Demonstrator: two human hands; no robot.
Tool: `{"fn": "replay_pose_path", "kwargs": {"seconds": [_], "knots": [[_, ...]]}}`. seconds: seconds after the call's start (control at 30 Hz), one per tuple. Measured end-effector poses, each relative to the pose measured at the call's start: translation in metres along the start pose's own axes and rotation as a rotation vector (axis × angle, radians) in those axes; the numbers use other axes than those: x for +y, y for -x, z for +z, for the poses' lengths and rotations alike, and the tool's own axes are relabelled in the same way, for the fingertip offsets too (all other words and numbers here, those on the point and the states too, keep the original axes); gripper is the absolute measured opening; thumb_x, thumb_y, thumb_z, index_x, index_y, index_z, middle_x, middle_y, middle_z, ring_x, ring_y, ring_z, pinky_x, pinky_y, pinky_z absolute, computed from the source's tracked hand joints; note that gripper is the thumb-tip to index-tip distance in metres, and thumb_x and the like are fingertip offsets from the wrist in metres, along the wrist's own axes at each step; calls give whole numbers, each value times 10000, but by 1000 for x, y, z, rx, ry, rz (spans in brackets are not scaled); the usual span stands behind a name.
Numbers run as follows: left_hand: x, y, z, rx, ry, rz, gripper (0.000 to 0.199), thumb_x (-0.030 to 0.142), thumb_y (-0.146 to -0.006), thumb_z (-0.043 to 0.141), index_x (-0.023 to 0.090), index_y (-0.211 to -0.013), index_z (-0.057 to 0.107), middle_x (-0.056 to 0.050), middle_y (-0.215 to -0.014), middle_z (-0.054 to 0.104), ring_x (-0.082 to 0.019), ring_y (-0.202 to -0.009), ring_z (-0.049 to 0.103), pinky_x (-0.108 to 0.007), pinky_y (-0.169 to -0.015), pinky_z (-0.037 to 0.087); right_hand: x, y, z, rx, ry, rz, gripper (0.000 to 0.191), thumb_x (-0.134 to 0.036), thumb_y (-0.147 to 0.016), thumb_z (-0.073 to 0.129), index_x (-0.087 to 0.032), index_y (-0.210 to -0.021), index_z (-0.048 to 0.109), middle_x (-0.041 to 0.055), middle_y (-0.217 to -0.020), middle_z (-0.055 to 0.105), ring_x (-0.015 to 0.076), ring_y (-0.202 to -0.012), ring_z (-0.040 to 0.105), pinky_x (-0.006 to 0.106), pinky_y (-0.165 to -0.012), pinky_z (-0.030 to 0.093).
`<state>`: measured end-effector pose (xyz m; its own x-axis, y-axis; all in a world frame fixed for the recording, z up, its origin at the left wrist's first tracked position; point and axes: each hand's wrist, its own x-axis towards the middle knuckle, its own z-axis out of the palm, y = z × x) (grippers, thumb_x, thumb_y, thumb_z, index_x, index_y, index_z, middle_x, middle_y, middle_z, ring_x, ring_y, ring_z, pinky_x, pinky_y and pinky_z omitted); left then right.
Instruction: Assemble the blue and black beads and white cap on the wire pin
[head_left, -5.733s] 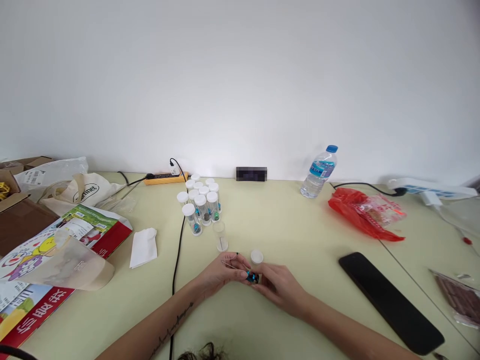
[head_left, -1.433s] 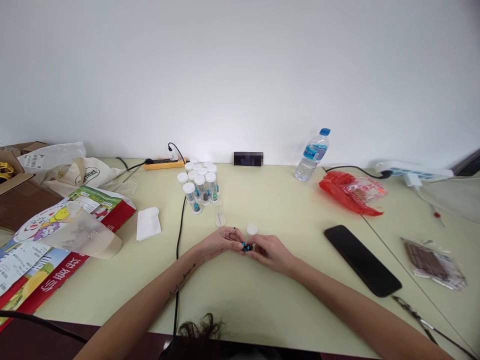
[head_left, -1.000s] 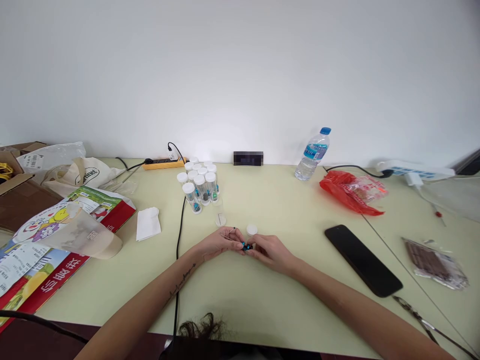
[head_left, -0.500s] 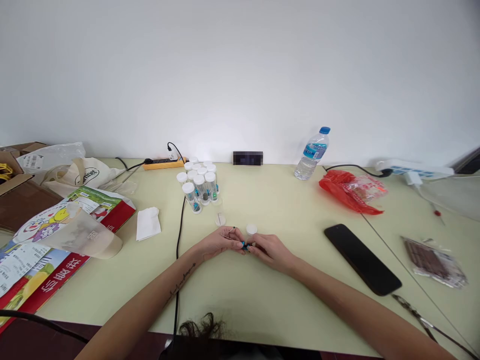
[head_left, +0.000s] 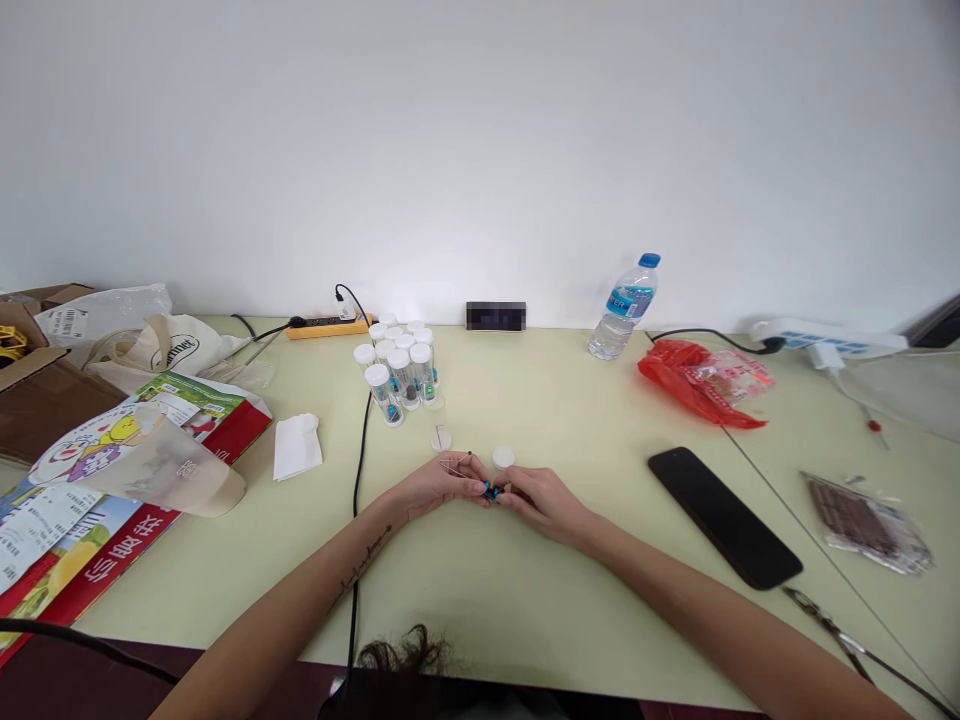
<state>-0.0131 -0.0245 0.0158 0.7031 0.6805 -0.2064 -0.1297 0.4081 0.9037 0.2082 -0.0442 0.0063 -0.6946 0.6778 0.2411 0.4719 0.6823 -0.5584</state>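
Note:
My left hand [head_left: 448, 480] and my right hand [head_left: 541, 503] meet fingertip to fingertip over the middle of the table. Between them they pinch a small blue and black piece [head_left: 490, 491], too small to name more exactly. Thin pale sticks or wires [head_left: 454, 464] with a dark tip also lie in the fingers of my left hand. Just beyond the hands is a white round cap [head_left: 503, 458]. A clear tube [head_left: 441, 437] stands or lies behind my left hand; which of the two, I cannot tell.
Several clear tubes with white lids [head_left: 401, 372] stand grouped at the back left. Behind my right arm are a water bottle [head_left: 622, 308], a red plastic bag [head_left: 679, 378] and a black phone [head_left: 725, 518]. Left lie a tissue [head_left: 297, 447], a plastic cup [head_left: 180, 467] and a black cable [head_left: 358, 500].
The blue and black piece has turned slightly between my fingertips. Both hands stay in nearly the same place.

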Motion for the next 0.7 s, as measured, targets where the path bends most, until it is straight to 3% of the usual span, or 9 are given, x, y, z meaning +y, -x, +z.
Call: {"fn": "replay_pose_path", "kwargs": {"seconds": [0.17, 0.7], "knots": [[0, 0, 1, 19, -6, 5, 225, 250, -674, 746, 120, -823, 637, -48, -763, 662, -163, -747, 634, -295, -766, 450, -2, 1, 0, 2, 17, 25, 252, -396, -924, 435, -183, -1007, 540, -3, -682, 573, 120, -579, 510, 220, -556, 370], [1, 0, -1, -24, 4, -18, 248, 219, -664, 748, 119, -869, 651, -73, -845, 689, -175, -790, 646, -318, -835, 442, -4, -1, -2, 8, 23, 21, 273, -347, -970, 329, -181, -965, 544, 33, -795, 617, 128, -653, 539, 230, -599, 384]]}}
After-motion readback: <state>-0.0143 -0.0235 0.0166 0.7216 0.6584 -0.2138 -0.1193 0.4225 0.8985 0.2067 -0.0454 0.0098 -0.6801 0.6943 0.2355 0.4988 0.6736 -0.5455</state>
